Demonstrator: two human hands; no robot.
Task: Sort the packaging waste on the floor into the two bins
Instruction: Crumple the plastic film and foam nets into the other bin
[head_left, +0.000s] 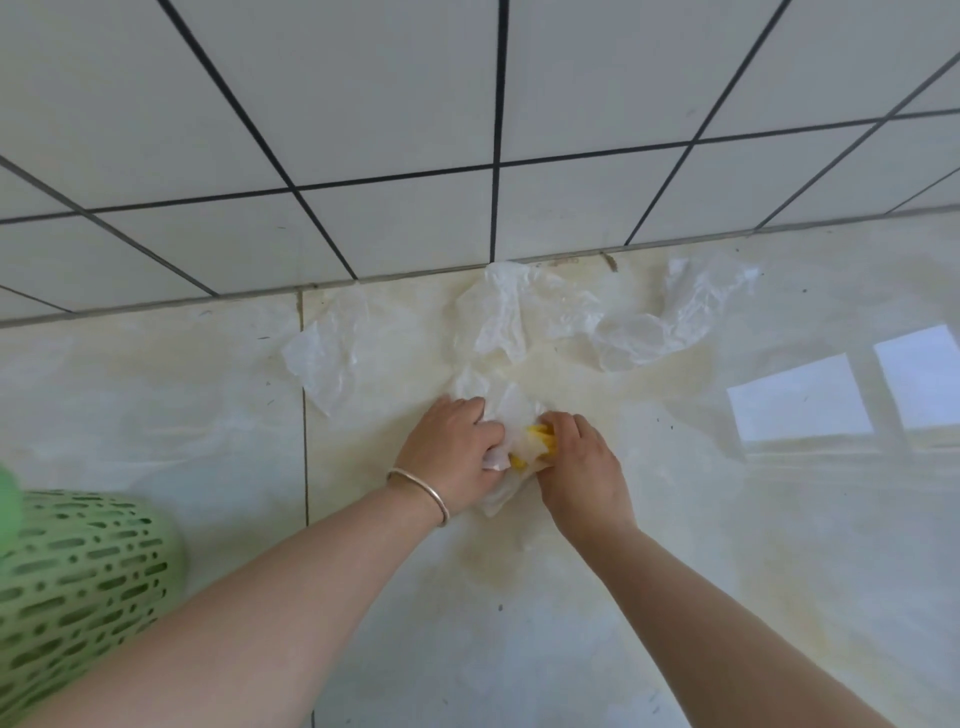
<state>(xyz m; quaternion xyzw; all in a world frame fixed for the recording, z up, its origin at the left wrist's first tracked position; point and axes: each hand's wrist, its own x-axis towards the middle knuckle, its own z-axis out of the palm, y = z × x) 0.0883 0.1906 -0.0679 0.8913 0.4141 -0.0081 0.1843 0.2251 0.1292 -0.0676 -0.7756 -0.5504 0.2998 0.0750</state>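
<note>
Down in the lower left of the frame a green perforated bin (78, 571) is sitting on the floor (675, 597), only partly in view, and no second bin is showing anywhere. Moving right, a flat clear plastic sheet (324, 358) is lying at left of centre, just below the tiled wall (415, 104). At the centre the left hand (457, 449), a bangle (423, 491) on its wrist, is pressing down with its fingers curled into a crumpled clear wrapper (506, 436), so that grip is clenched on the plastic. Just beside it the right hand (576, 467) is pinching the same wrapper's other edge, where something yellow (535, 441) is showing through; I cannot tell what it is. Above them, a larger crumpled bag (511, 317) is resting against the wall, and further right another clear film (660, 325) is spreading toward the upper right. To do this gather well, I judge both hands should be bunching the film inward into one tight wad, keeping the yellow piece trapped inside or pulling it out first if it belongs in a different bin. Thin film is likely to spring open, so a firm squeeze before lifting looks wise.
</note>
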